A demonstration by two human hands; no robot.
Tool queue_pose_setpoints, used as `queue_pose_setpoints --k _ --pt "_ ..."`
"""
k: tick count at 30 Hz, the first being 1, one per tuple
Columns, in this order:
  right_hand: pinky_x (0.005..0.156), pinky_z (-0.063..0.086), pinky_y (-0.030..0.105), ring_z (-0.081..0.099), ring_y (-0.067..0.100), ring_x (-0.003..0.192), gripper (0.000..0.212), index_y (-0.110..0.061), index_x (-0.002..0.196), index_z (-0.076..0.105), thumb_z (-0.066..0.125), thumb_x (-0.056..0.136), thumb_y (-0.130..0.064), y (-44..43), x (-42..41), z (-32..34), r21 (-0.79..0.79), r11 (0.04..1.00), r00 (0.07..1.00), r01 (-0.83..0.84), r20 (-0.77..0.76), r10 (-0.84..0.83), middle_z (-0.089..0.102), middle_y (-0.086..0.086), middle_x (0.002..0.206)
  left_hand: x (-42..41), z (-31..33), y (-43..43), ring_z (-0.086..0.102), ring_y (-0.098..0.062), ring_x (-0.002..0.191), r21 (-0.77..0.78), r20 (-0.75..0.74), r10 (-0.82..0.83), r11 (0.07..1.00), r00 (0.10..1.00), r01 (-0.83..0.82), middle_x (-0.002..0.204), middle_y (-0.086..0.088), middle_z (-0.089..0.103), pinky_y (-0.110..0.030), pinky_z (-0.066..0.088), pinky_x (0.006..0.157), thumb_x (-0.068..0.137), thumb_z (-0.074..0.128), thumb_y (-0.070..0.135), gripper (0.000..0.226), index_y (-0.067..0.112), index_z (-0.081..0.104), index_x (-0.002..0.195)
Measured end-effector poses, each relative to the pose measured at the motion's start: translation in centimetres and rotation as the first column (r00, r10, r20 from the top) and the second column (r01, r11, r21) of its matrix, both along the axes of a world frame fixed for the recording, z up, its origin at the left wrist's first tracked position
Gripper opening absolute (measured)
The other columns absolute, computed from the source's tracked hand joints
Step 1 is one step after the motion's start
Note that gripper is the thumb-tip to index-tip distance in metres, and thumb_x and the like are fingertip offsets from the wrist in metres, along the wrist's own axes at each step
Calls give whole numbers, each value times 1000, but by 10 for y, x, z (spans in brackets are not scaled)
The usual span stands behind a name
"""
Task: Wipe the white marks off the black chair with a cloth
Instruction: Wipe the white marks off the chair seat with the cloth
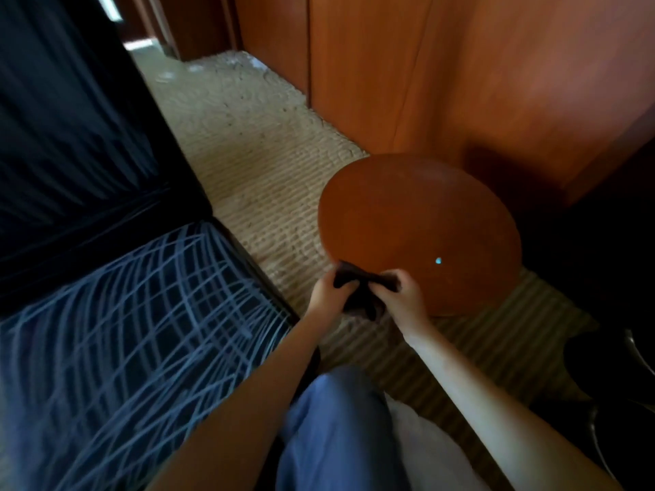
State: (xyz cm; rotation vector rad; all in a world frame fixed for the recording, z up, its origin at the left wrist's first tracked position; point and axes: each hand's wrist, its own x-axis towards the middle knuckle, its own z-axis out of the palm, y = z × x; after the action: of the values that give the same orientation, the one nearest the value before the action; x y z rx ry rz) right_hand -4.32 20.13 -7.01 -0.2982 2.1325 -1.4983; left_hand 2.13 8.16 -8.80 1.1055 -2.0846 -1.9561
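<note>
Over the near edge of the round wooden table [418,221], both my hands grip a dark cloth [358,288]: left hand [329,290] curled round one end, right hand [402,294] pinching the other. Black chair [106,242] stands to my left, apart from the cloth, seat crossed with white marks [149,331]. Beige carpet [255,164] underfoot; my knee in blue trousers [333,427] below.

Open strip of carpet [248,164] between black chair [106,278] at left and round wooden stool [418,221] at right; wooden cabinet [443,72] blocks beyond stool.
</note>
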Motion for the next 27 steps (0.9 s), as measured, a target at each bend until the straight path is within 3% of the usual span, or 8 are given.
queue_pose_setpoints --k 3,7,12,16,19,21,24,27 --pt "77 53 41 66 32 93 13 -3 97 65 62 90 -14 0 41 7 -165 986 984 -5 176 35 68 17 96 54 9 -4 65 -25 98 62 -60 134 990 989 -130 108 -10 67 -32 51 82 91 61 16 22 9 62 111" --pt "78 55 39 66 34 95 23 -1 112 62 59 91 -10 -15 95 18 -337 936 950 96 313 15 67 20 103 114 14 -5 65 -28 91 185 -137 223 963 965 -197 98 -13 68 -43 53 88 94 56 19 14 10 63 103" --pt "77 54 36 66 29 90 16 -11 106 62 50 96 -8 -28 142 17 -436 900 843 -20 477 250 66 18 103 155 -2 -3 62 -26 76 164 -83 273 952 959 -257 86 -14 62 -36 54 69 95 49 7 7 8 56 95" --pt "89 51 41 65 32 96 17 -10 104 63 54 92 -1 -24 159 -6 -199 944 910 -263 273 311 65 21 105 173 -31 8 56 -24 67 71 44 271 959 962 -273 72 -8 56 -33 45 62 93 51 8 21 16 50 73" --pt "77 50 34 62 32 93 21 1 111 60 53 92 3 -25 150 -32 -58 980 948 -193 248 201 62 27 108 184 -56 17 51 -15 59 172 127 286 937 950 -305 68 -5 53 -27 38 55 94 56 23 26 17 49 69" --pt "75 48 30 59 29 99 26 3 117 57 54 92 0 -28 136 -47 24 991 974 -130 191 123 61 19 107 194 -75 19 55 -17 65 270 185 331 888 925 -372 73 -4 56 -28 42 58 94 55 31 24 14 54 77" --pt "94 41 30 53 27 117 35 -1 126 54 57 92 -9 -35 105 -70 248 959 976 -138 -130 174 57 14 123 212 -100 14 60 -24 86 357 326 434 766 840 -535 79 -2 57 -36 50 77 94 55 27 23 6 61 102" --pt "90 39 26 52 27 117 31 -3 124 56 56 94 -10 -41 86 -90 417 892 896 -172 -310 318 55 15 125 226 -113 11 53 -14 70 378 374 504 683 778 -624 77 2 54 -33 46 75 94 54 24 29 2 61 112"
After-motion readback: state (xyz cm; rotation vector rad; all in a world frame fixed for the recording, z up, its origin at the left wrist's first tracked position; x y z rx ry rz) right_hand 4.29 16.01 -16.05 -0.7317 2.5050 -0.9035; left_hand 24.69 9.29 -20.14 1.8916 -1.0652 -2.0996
